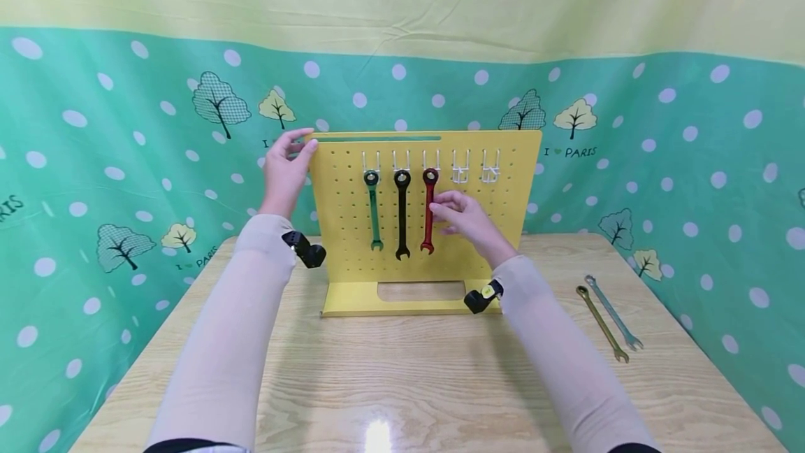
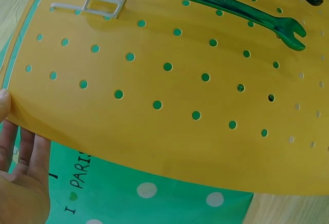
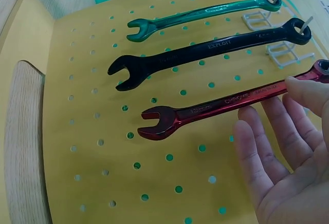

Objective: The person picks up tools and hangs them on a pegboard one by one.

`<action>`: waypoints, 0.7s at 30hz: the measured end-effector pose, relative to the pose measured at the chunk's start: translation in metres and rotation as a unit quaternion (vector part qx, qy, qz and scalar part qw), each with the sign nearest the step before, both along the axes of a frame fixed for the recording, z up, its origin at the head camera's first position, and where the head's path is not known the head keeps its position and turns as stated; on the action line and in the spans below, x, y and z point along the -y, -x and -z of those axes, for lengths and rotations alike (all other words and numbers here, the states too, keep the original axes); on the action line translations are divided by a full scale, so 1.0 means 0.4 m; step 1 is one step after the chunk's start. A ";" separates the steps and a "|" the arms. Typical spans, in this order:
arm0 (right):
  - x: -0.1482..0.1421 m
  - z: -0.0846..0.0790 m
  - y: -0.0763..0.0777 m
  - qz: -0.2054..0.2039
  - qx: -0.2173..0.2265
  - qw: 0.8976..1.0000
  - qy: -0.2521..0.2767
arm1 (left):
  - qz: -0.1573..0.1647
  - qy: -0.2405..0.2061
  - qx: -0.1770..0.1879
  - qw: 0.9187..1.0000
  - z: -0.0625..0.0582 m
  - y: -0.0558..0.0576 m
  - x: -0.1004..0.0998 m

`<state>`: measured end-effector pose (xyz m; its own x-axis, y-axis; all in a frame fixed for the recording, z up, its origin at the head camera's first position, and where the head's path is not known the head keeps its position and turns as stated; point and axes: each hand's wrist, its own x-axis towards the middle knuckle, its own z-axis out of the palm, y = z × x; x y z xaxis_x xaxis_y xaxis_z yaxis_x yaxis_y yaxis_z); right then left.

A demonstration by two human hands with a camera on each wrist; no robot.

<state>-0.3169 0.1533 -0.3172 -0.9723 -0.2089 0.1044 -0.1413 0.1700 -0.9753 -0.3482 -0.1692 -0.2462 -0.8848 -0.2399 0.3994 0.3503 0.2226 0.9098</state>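
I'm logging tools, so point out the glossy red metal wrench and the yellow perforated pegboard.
Glossy red metal wrench (image 3: 226, 102): right wrist view, middle of handle.
Yellow perforated pegboard (image 1: 415, 223): head view, bare middle.

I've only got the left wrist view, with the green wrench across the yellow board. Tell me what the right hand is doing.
Observer: The right hand holds the red wrench by its shaft.
Operator: Check the table for loose wrenches.
Observer: A gold wrench and a silver-blue wrench lie side by side on the table, right of the board.
Operator: Now look for bare hooks.
Observer: In the head view, the two rightmost white hooks bear no wrench.
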 end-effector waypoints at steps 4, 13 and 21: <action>-0.008 0.003 -0.003 -0.003 -0.002 1.000 0.003 | 0.001 0.002 -0.001 1.000 0.000 0.000 0.000; -0.027 0.010 -0.016 -0.002 0.005 1.000 -0.022 | 0.000 -0.002 -0.002 1.000 0.001 -0.003 -0.002; -0.049 0.021 -0.020 -0.013 0.001 0.999 -0.031 | 0.000 -0.001 0.001 1.000 0.000 -0.003 -0.001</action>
<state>-0.3091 0.1729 -0.3256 -0.9667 -0.2402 0.0879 -0.1439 0.2269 -0.9632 -0.3471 -0.1686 -0.2460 -0.8857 -0.2402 0.3974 0.3491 0.2200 0.9109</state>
